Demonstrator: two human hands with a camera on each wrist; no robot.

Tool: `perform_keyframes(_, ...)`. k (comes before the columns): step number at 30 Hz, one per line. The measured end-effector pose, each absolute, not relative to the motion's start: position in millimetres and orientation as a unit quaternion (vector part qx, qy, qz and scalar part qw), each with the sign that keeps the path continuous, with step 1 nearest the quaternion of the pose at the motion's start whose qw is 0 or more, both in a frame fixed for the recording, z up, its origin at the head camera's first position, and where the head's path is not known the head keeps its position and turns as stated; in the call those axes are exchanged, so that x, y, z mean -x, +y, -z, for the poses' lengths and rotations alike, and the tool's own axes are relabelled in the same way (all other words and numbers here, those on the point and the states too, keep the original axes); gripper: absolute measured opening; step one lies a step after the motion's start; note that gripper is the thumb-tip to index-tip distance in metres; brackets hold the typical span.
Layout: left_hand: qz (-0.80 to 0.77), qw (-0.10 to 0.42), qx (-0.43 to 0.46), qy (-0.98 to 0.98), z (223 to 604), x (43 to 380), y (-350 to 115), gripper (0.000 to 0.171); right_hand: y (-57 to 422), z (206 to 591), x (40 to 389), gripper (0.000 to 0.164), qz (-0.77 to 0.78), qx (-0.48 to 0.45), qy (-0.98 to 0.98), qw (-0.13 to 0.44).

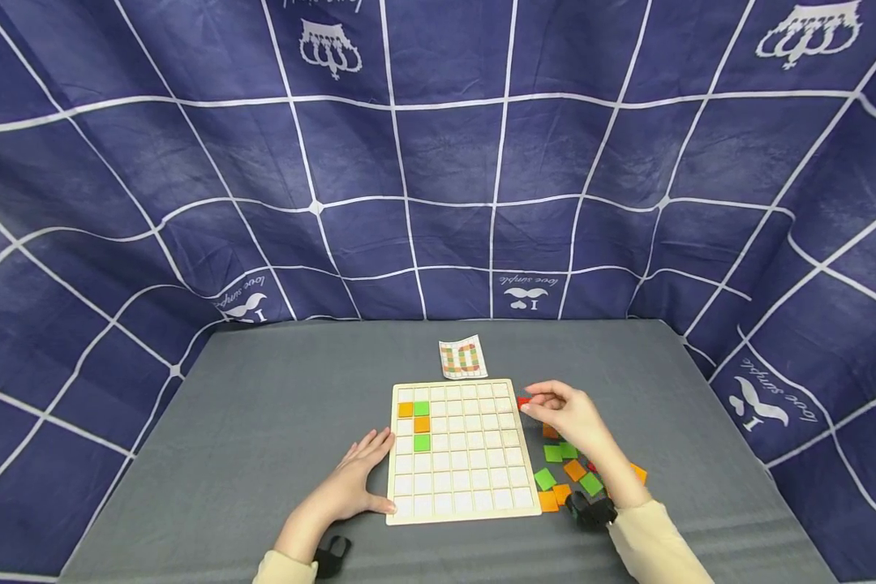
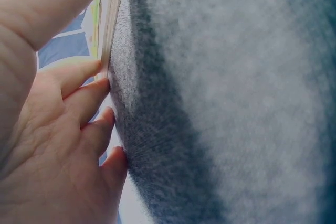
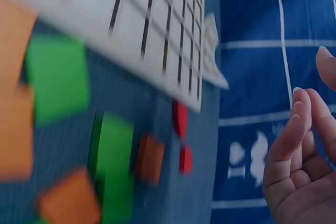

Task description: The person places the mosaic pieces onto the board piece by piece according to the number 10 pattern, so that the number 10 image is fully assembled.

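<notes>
A pale wooden grid board (image 1: 474,464) lies on the grey table, with two orange and two green tiles, among them a green tile (image 1: 422,443), in its upper left cells. My left hand (image 1: 350,483) rests along the board's left edge, fingers extended, thumb at the near corner. In the left wrist view, fingertips touch the board's side. My right hand (image 1: 573,418) hovers by the board's far right corner, above a red piece (image 1: 522,401). The right wrist view shows its thumb and bent fingers apart, holding nothing; two red pieces (image 3: 180,119) lie on the table.
Loose orange, green and red tiles (image 1: 574,470) are scattered right of the board, under the right forearm. Behind the board lies a small printed pattern card (image 1: 463,358). A blue cloth (image 1: 453,154) with white lines hangs behind the table.
</notes>
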State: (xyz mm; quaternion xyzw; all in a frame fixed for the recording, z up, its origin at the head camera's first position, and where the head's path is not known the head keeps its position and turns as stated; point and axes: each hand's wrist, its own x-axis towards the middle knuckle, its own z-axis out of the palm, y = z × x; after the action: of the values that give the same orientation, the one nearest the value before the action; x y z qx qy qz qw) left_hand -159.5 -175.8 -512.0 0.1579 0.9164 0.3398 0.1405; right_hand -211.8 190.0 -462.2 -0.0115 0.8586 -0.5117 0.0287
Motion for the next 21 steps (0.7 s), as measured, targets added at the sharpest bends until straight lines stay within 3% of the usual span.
perform_keyframes(9,-0.34,0.143,-0.161,0.915,509.9,160.6,-174.4,0.111,271.2,473.6,179.4,0.049,0.461,-0.026,0.887,-0.016)
perform_keyframes(15,-0.34,0.142,-0.158,0.916,509.3,160.0,-174.8,0.112,309.6,480.9,158.9,0.054,0.418,-0.086,0.904,0.013)
perform_keyframes(21,-0.341,0.145,-0.15,0.917,510.7,160.5,-175.3,0.112,326.5,492.3,145.0,0.054,0.389,-0.087,0.916,0.036)
